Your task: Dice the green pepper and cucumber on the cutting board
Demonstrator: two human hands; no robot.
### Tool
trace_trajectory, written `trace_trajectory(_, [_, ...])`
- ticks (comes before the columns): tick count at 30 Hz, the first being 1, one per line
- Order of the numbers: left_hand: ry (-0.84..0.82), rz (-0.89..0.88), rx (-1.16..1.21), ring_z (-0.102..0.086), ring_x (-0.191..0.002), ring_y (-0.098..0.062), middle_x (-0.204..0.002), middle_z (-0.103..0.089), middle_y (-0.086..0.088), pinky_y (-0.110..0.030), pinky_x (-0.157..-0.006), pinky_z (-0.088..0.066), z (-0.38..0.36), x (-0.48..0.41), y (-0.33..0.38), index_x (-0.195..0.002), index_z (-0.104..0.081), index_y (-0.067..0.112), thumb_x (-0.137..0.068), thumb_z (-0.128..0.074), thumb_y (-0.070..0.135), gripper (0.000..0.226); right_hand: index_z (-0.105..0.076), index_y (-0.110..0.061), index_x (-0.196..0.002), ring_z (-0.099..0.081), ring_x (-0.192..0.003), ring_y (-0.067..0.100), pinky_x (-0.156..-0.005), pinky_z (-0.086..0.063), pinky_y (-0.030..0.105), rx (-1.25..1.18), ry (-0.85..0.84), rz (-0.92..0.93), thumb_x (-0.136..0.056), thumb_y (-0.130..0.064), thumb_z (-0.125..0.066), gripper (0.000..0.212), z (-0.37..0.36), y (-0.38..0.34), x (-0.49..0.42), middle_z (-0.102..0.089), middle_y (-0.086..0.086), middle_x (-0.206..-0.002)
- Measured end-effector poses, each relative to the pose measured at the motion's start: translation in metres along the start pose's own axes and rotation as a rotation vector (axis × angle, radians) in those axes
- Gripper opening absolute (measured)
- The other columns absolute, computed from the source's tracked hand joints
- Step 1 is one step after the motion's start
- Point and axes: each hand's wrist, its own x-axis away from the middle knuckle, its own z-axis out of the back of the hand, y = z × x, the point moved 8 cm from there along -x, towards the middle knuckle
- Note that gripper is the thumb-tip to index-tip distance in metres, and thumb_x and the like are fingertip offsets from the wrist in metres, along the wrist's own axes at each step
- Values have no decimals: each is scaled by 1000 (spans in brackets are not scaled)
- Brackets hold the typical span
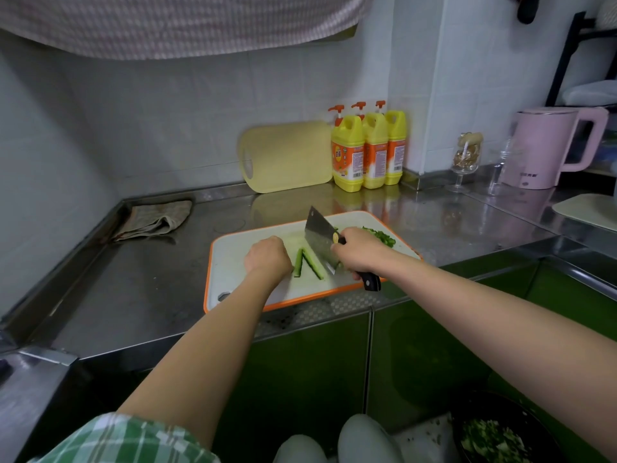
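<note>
- The left hand rests knuckles-up on the board, just left of the cucumber strips. Its forearm reaches straight in from the lower left. Its fingers curl under, and whether they hold anything cannot be told.
- The right hand has its fingers wrapped tight round the cleaver handle, with the forearm coming in from the right.
- The blade stands edge-down and tilted, just right of the strips.
- Two strips lie mid-board in an inverted V.
- Diced pepper is heaped at the board's far right, behind the right hand.
- The board lies on a steel counter.
</note>
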Motion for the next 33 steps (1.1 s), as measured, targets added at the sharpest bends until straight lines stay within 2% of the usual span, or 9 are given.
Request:
trace_trajectory(4, [143,-37,98,-64,-91,-29,-93,-71,-7,-33,-72,-54,14,-1,10,-87,-72,15,-84,-66,25,12,-49,-8,-90,-56,-45,19,-43,-38,21,-96,108,-16,-102,-21,-40,20,19,15,-7,-57,9,-68])
trace_trajectory(7, [111,-70,282,-65,-91,-24,-93,-72,-1,-33,-74,-54,13,1,36,-83,-72,22,-82,-73,27,5,-51,-6,-93,-56,-46,22,-51,-44,26,-169,159,-35,-102,-21,-40,21,29,26,-13,-58,11,-70])
trace_trajectory(11, [-32,-130,430,-66,-98,-22,-99,-72,-2,-33,-84,-53,-9,-4,74,-108,-71,17,-79,-73,18,30,-50,-6,-90,-54,-46,22,-54,-45,31,-207,203,-30,-102,-19,-40,21,38,39,-13,-57,13,-66])
trace_trajectory(14, [13,-161,320,-61,-109,-24,-106,-71,-3,-35,-92,-50,-9,-4,75,-121,-64,19,-84,-66,20,37,-49,-7,-90,-53,-45,21,-51,-43,30,-218,203,-19,-102,-19,-41,19,40,43,-13,-55,13,-67])
trace_trajectory(17, [127,-85,22,-51,-116,-32,-117,-64,-11,-38,-88,-46,1,1,59,-122,-57,12,-87,-62,45,48,-52,-4,-96,-54,-47,22,-56,-46,33,-223,177,-19,-102,-21,-41,22,35,43,-15,-57,13,-68])
trace_trajectory(20, [22,40,-53,-54,-115,-33,-123,-55,-15,-37,-88,-46,-6,4,43,-126,-48,5,-81,-63,63,74,-53,-3,-107,-55,-47,22,-56,-46,33,-232,152,-13,-102,-23,-41,24,29,39,-15,-58,11,-70])
trace_trajectory(26, [-16,-29,-61,-60,-102,-31,-109,-63,-12,-32,-71,-44,-14,-1,44,-107,-61,7,-88,-63,32,32,-53,-1,-110,-56,-46,22,-51,-45,29,-209,138,13,-102,-24,-42,27,23,32,-11,-58,11,-75])
trace_trajectory(30, [-25,-156,-78,-61,-101,-32,-108,-66,-13,-34,-77,-46,-15,-5,57,-103,-64,5,-86,-66,25,26,-51,-1,-112,-55,-46,22,-54,-46,32,-223,125,11,-102,-25,-42,28,22,34,-13,-56,11,-75])
trace_trajectory(33, [-49,-242,-62,-60,-105,-29,-115,-65,-8,-35,-88,-50,-19,-10,58,-111,-67,14,-84,-69,25,29,-50,-1,-112,-53,-44,22,-50,-44,28,-227,108,13,-102,-25,-43,27,21,34,-13,-56,11,-75])
